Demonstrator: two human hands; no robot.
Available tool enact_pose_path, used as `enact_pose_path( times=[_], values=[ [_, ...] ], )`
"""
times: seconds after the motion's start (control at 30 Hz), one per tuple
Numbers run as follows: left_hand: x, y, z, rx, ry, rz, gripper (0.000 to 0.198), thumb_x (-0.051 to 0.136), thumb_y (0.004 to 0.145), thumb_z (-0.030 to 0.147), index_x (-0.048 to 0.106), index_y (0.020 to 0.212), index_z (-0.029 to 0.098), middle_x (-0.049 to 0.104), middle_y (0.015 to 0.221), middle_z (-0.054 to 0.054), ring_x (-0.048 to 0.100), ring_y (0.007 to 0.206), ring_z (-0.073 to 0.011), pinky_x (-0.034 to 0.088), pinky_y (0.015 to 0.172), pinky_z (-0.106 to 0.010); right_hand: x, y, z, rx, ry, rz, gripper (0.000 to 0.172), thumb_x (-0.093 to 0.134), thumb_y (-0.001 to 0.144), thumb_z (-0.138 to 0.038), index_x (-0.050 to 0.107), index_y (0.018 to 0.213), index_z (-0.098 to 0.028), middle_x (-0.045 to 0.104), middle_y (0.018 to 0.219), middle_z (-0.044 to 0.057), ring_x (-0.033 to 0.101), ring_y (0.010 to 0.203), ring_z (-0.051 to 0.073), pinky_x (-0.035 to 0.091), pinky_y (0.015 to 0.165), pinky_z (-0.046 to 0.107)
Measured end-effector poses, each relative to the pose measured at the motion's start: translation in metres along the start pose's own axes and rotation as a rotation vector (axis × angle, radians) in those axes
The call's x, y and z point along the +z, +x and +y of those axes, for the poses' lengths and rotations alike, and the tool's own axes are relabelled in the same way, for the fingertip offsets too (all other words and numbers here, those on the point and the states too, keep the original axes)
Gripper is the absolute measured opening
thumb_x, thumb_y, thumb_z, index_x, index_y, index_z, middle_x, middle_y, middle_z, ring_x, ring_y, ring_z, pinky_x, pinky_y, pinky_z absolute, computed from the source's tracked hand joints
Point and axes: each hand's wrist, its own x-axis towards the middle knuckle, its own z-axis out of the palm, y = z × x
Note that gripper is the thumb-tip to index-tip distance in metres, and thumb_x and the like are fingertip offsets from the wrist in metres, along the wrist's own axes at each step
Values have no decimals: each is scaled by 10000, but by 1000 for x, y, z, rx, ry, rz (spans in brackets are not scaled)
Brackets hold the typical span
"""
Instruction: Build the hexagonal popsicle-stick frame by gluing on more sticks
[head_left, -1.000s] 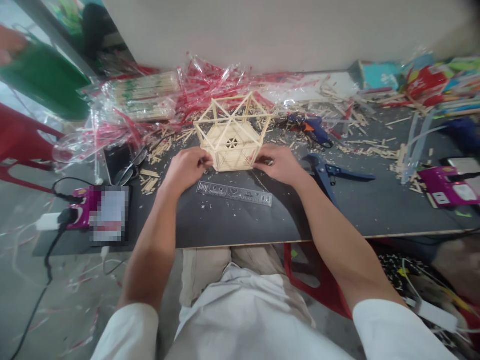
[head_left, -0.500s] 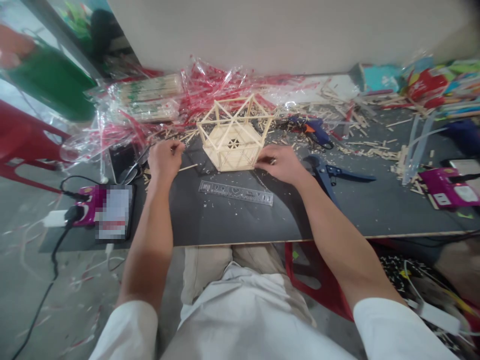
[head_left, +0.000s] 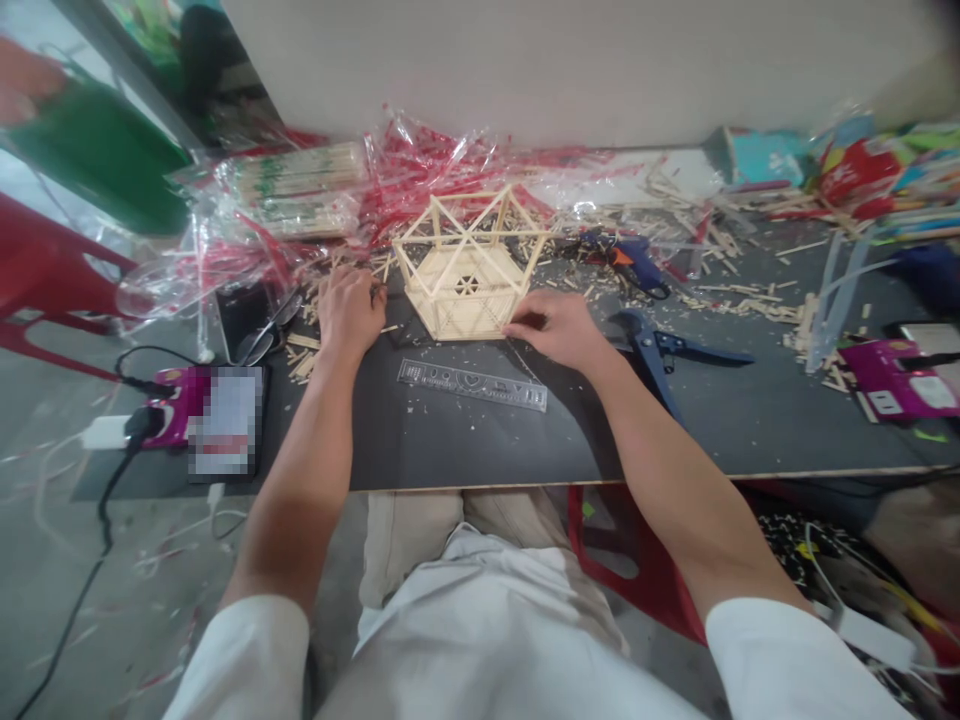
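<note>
A wooden stick model [head_left: 469, 265], six-sided with a flat slatted base and an open lattice of thin sticks above, stands upright on the dark table. At its lower right corner, my right hand [head_left: 556, 325] has thumb and fingers pinched together on the edge. My left hand [head_left: 351, 308] is left of the model, apart from it, above scattered sticks. Its fingers are curled together, and what they hold, if anything, is hidden. A clear plastic stencil ruler [head_left: 472, 385] lies in front of the model.
Blue cutters [head_left: 656, 350] and a blue glue gun [head_left: 636, 265] lie right of the model. Plastic wrappers [head_left: 420, 165] and bundled sticks [head_left: 304, 185] fill the back. A phone [head_left: 225, 425] and purple power strip [head_left: 174, 405] sit at left. Another purple strip [head_left: 900, 375] is at right.
My left hand has moved slightly right and turned, its back now facing up over the loose sticks. My right hand stays at the model's lower right corner, and the model stands as before.
</note>
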Motion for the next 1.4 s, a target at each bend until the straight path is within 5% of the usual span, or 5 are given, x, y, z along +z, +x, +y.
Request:
enact_pose_path(
  times=[0.47,0.83,1.03,1.2,1.4],
  values=[
    [-4,0,-1,-83,-28,3,202,589,932,246,773,999,194,771,1088,-129,645,1151,-335,459,1078,-499,-1,1,0,-19,-47,28,403,647,969,-579,762,831,-218,723,843,58,617,720,177,470,717,349],
    [-20,-10,11,-23,-183,524,342,421,1080,368,712,1144,200,714,1067,-125,668,1064,-275,523,994,-438,-5,3,0,-76,25,234,601,564,915,-791,702,1107,-238,685,1186,124,675,817,198,582,664,361],
    [-26,-23,41,247,-299,627,378,408,1106,469,688,1094,215,732,870,-53,709,808,-166,544,801,-302,-10,-3,-19,-67,144,434,431,571,988,-666,665,1011,-246,666,893,52,638,740,160,520,626,312],
    [-43,-43,83,555,-347,379,252,579,1062,398,738,966,226,784,806,-13,698,669,-107,482,616,-232,-11,-6,-34,27,527,188,482,687,885,-717,660,1010,-252,610,719,-21,493,533,95,426,505,269],
    [-44,-49,94,542,-257,-53,315,550,1068,450,780,999,246,825,892,-33,752,743,-154,483,618,-274,-24,-6,-38,110,443,42,484,777,794,-689,649,858,-227,622,702,-4,514,595,115,427,552,287]
  ],
)
